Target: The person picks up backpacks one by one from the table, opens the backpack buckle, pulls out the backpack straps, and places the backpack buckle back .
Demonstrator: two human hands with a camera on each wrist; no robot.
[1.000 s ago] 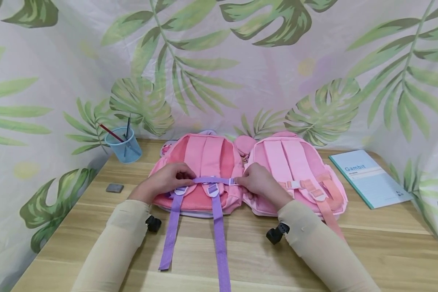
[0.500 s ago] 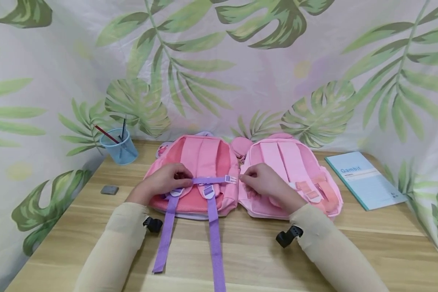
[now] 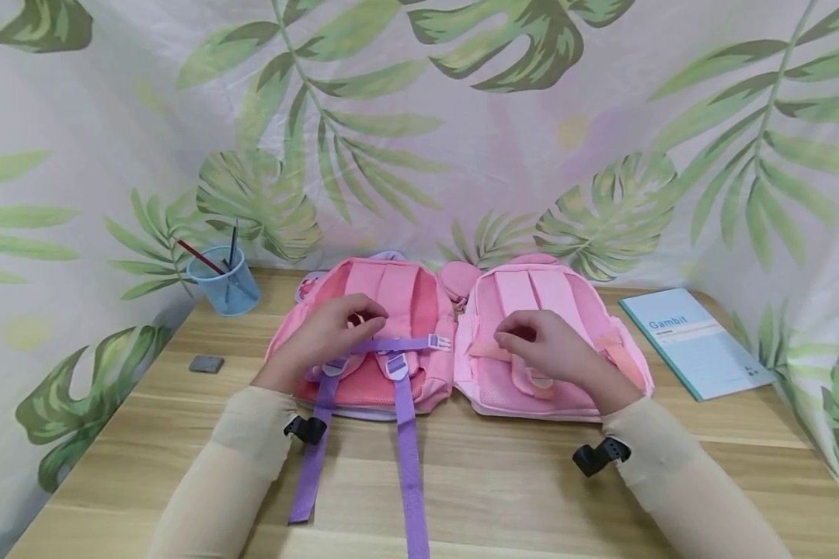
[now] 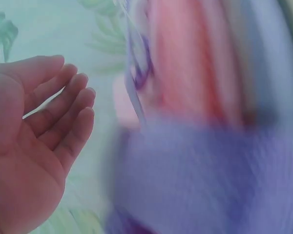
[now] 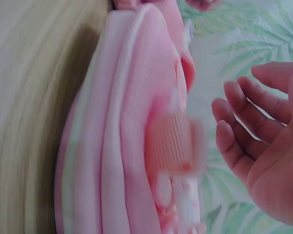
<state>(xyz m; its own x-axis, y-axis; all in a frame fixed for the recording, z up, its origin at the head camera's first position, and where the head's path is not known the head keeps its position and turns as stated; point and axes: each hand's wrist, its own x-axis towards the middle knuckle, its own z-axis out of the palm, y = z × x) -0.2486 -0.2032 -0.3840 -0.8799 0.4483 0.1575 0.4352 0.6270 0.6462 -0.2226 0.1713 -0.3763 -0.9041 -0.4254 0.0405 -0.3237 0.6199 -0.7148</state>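
Two backpacks lie side by side with their strap sides up. Over the coral-pink one (image 3: pixel 433 380), my left hand (image 3: pixel 332 330) hovers with loosely bent fingers and holds nothing. A purple strap (image 3: pixel 402 345) with a white buckle (image 3: pixel 438 341) at its end lies across that backpack, and the hand partly covers it. My right hand (image 3: pixel 555 349) is above the light pink backpack (image 3: pixel 485 388), fingers relaxed and nothing in them. An orange strap (image 3: pixel 491 348) shows left of this hand; its middle is hidden. In both wrist views the palms are bare.
Two long purple straps (image 3: pixel 410 473) trail toward the front of the wooden table (image 3: pixel 503 497). At the left stand a blue mesh cup (image 3: pixel 225 291) with pencils and a grey eraser (image 3: pixel 206 363). A blue notebook (image 3: pixel 699 349) lies at the right.
My right hand has left the purple strap's buckle and moved right over the light pink backpack. My left hand has let go of the purple strap and risen slightly.
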